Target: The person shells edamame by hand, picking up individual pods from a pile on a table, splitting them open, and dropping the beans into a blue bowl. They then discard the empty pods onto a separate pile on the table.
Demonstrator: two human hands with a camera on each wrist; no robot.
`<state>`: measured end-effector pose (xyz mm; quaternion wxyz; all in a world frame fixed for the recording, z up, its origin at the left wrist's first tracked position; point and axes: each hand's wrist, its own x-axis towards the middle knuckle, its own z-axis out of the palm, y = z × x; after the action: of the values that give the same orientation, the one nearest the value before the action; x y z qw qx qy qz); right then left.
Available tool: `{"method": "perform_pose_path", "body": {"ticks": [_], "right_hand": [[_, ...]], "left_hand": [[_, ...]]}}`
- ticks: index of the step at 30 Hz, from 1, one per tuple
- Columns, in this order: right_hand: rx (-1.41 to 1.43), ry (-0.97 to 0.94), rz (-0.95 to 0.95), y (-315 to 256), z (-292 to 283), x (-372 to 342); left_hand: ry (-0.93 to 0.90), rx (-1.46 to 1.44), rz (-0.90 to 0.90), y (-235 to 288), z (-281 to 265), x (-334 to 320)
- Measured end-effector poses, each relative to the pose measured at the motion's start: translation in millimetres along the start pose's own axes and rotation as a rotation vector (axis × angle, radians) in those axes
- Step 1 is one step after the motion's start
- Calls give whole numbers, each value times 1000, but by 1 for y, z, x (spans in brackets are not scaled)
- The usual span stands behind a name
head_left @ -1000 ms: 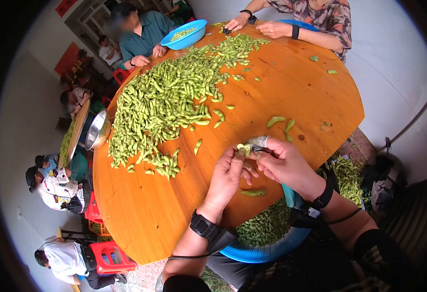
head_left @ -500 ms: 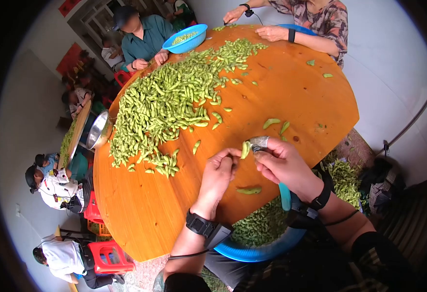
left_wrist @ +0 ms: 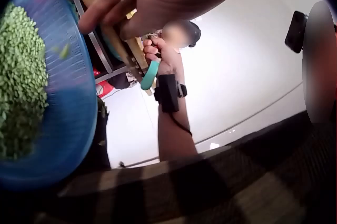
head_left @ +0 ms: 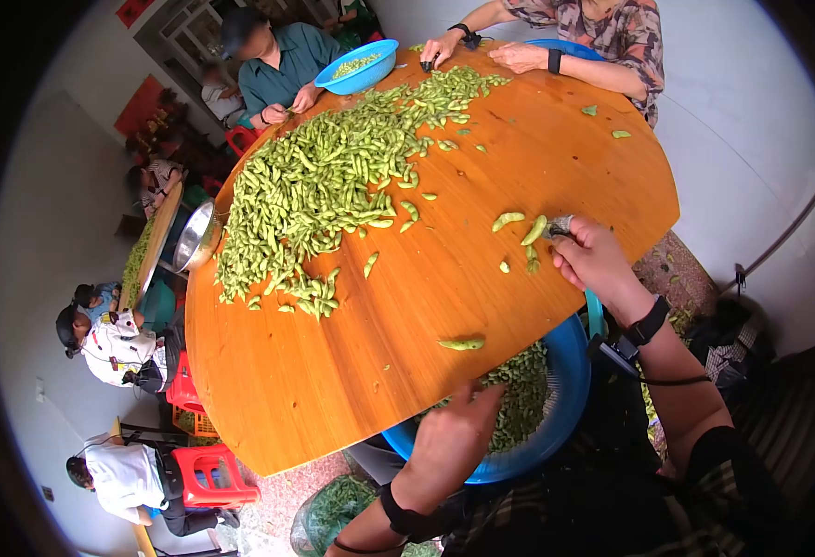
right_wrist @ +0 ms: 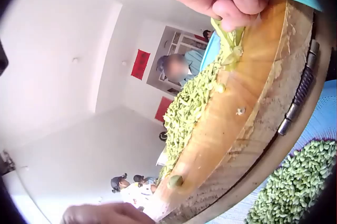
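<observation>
My left hand is over the blue basin, which holds many shelled green beans. In the left wrist view its fingers reach past the basin's rim, holding nothing. A blurred green bean shows against the basin's inner wall. Farther right, my right hand grips a tool with a teal handle; the tool's working end is mostly hidden. A grey wrapping covers one fingertip. Those fingertips are right at a green soybean pod, with another pod close by.
A large heap of pods covers the far left of the wooden table. One pod lies near the front edge. Two people sit across, near a light-blue basin. A steel bowl is at the left edge.
My hands have parted. The left has let go of the pod and dropped from above the table to the basin; the right has moved away to the right and forward, toward the loose pods.
</observation>
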<state>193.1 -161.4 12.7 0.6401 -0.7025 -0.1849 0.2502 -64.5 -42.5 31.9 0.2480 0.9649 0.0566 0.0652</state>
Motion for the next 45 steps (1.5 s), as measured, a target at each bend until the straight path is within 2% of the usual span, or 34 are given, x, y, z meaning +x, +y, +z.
{"method": "perform_pose_path", "body": {"ticks": [1,2,3,5,6,9,11,12,13,14,21,28,32,36,38,45], "right_hand": [[-53,1,-15,1,1,-2],[-51,1,-12,0,2,-7],[-47,-37,-48,-1,4,-13],[-41,-76,-83,-7,9,-28],[-61,-136,-55,-13,11,-37],[-59,-278,13,-19,22,-61],[-23,-371,20,-14,30,-69],[-1,-397,57,-14,33,-71],[20,-424,91,-15,38,-72],[81,-423,72,-17,43,-72],[101,-421,5,-33,57,-52],[101,-366,-55,-14,69,-33],[176,-391,26,-14,72,-27],[256,-474,101,-16,68,-23],[262,-473,108,-14,66,-19],[370,-471,192,-19,60,-14]], "left_hand": [[9,91,-48,4,-5,3],[106,120,-130,9,-9,10],[102,120,-132,5,-10,20],[380,188,-23,-13,-8,39],[380,188,-20,-19,-7,44],[292,48,36,-27,-5,51],[279,-154,-102,-26,-4,53],[274,-153,-95,-27,-2,56],[306,-277,-73,-29,2,60],[338,-400,-52,-32,5,65],[352,-353,19,-42,-1,91],[262,-669,-37,-55,-1,102],[207,-847,-76,-70,3,105],[159,-900,-90,-79,0,103],[78,-1087,-142,-82,-1,106],[-56,-1383,-198,-90,-11,109]]}}
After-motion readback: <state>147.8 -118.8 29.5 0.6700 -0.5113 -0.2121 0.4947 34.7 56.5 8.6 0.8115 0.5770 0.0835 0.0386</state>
